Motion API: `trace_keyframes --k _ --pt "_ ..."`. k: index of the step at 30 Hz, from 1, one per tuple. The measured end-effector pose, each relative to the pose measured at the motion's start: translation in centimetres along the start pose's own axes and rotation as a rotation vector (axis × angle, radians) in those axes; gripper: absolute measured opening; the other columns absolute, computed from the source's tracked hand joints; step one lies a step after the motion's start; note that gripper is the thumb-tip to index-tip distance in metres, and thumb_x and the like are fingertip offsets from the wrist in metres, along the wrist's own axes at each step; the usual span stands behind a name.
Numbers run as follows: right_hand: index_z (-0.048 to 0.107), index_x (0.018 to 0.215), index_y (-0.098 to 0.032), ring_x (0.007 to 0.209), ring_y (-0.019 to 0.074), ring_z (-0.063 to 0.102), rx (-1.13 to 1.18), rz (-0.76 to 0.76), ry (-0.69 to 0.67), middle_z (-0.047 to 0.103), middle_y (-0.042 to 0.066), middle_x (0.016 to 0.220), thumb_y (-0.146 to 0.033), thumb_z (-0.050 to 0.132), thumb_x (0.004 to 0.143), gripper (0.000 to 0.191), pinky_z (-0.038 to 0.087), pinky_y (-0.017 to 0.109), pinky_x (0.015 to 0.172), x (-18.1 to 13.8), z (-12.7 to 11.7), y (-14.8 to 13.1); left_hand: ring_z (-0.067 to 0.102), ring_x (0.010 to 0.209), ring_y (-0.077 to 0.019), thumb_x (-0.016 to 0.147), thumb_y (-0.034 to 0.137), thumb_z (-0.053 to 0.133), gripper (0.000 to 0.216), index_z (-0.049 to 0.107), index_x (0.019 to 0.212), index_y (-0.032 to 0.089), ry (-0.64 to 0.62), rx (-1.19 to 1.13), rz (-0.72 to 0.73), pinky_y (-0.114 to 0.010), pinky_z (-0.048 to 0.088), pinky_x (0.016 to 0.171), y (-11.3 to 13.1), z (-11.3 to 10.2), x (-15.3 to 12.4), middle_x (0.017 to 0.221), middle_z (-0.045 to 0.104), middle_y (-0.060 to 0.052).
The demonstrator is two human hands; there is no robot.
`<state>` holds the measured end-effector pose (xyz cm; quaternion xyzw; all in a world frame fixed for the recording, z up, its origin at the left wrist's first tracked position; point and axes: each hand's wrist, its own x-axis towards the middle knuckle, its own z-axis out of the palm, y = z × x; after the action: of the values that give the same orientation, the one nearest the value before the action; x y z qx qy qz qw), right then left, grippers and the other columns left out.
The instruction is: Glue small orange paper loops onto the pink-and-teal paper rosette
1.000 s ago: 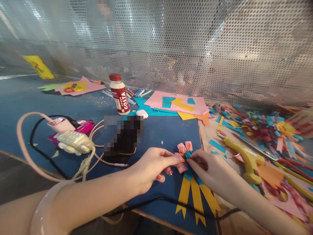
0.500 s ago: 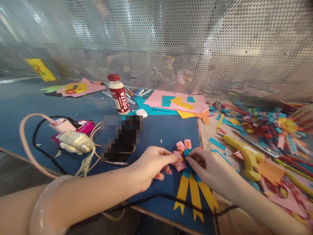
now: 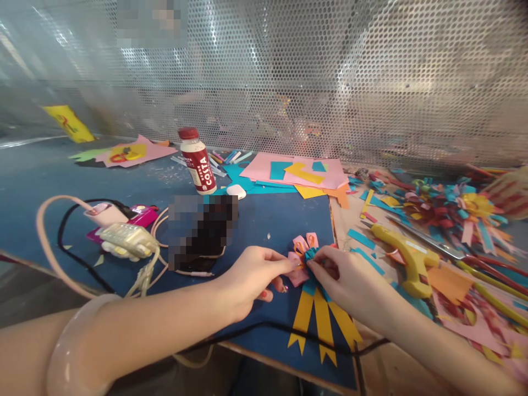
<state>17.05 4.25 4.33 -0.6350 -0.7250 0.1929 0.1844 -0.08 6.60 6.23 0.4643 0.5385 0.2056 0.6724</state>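
A paper flower rosette with pink looped petals (image 3: 297,276), small orange loops inside them and a curled blue centre (image 3: 310,253) is held over the blue tabletop near its right edge. Below it hang yellow paper strips (image 3: 324,324) with notched ends, joined to blue strips. From the left, my left hand (image 3: 258,278) pinches a pink petal between thumb and forefinger. My right hand (image 3: 344,275) has its fingers closed at the blue centre and covers the flower's right side. Whether those fingertips hold a separate piece is hidden.
A yellow glue gun (image 3: 406,256), scissors (image 3: 445,247) and paper scraps lie at the right. A Costa bottle (image 3: 198,168), white case (image 3: 236,191) and coloured sheets (image 3: 264,168) are behind. A dark phone (image 3: 212,234), plugs (image 3: 127,242) and cables are left; a black cord (image 3: 256,325) crosses in front.
The view has shifted slightly, so the hands and flower appear a little further left. Both hands keep the same hold on the flower.
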Motion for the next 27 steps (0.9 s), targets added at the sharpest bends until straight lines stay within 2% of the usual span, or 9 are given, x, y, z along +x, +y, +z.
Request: trace_keyframes --k 4,7,13,17,21,24,27 --pt "0.045 0.063 -0.022 0.049 0.0131 0.043 0.006 0.008 -0.013 0.052 -0.002 0.052 -0.037 0.037 0.088 0.031 0.025 0.026 0.049 -0.1 -0.3 -0.2 0.042 0.055 -0.0063 0.071 0.046 0.066 0.037 0.066 0.081 0.010 0.029 0.053 -0.022 -0.017 0.017 0.040 0.0 0.2 -0.1 0.086 0.068 -0.010" --pt "0.042 0.061 -0.021 0.049 0.0124 0.040 -0.017 0.013 0.010 0.049 -0.003 0.052 -0.033 0.036 0.088 0.030 0.024 0.025 0.049 -0.4 -0.6 -0.2 0.043 0.057 -0.0069 0.070 0.045 0.067 0.037 0.066 0.081 0.010 0.039 0.066 -0.022 -0.017 0.018 0.041 -0.1 0.3 -0.1 0.086 0.068 -0.011" --pt "0.051 0.060 -0.022 0.049 0.0122 0.040 -0.163 0.000 0.052 0.050 -0.002 0.052 -0.028 0.039 0.083 0.027 0.022 0.025 0.049 -0.9 -0.9 -0.3 0.045 0.059 -0.0080 0.067 0.046 0.069 0.038 0.065 0.078 0.010 0.046 0.091 -0.012 -0.017 0.020 0.041 0.1 0.3 0.0 0.083 0.067 -0.010" --pt "0.058 0.063 -0.024 0.054 0.0154 0.046 -0.283 0.001 0.043 0.054 0.002 0.056 -0.028 0.039 0.081 0.027 0.021 0.026 0.049 -1.3 -0.8 -0.5 0.045 0.057 -0.0086 0.065 0.046 0.070 0.037 0.066 0.075 0.011 0.060 0.105 -0.006 -0.017 0.022 0.041 0.1 0.4 0.1 0.075 0.064 -0.007" --pt "0.061 0.069 -0.024 0.053 0.0170 0.047 -0.434 -0.087 0.098 0.054 0.004 0.058 -0.027 0.037 0.082 0.028 0.019 0.027 0.048 -1.8 -0.3 -0.5 0.045 0.056 -0.0093 0.063 0.050 0.071 0.039 0.066 0.072 0.012 0.077 0.117 0.006 -0.017 0.022 0.040 0.1 0.5 0.0 0.068 0.062 -0.004" --pt "0.064 0.080 -0.026 0.057 0.0194 0.052 -0.475 -0.145 0.148 0.058 0.005 0.063 -0.026 0.037 0.083 0.027 0.019 0.028 0.048 -2.1 0.0 -0.3 0.045 0.056 -0.0091 0.063 0.049 0.071 0.038 0.066 0.071 0.012 0.055 0.113 0.011 -0.018 0.021 0.040 0.0 0.3 0.2 0.071 0.064 -0.005" --pt "0.063 0.080 -0.026 0.058 0.0222 0.055 -0.503 -0.159 0.135 0.061 0.005 0.063 -0.026 0.036 0.083 0.027 0.016 0.030 0.048 -2.1 0.3 -0.3 0.044 0.055 -0.0087 0.063 0.049 0.070 0.037 0.067 0.070 0.013 0.019 0.129 0.031 -0.018 0.021 0.040 -0.2 0.2 0.5 0.080 0.067 -0.008"
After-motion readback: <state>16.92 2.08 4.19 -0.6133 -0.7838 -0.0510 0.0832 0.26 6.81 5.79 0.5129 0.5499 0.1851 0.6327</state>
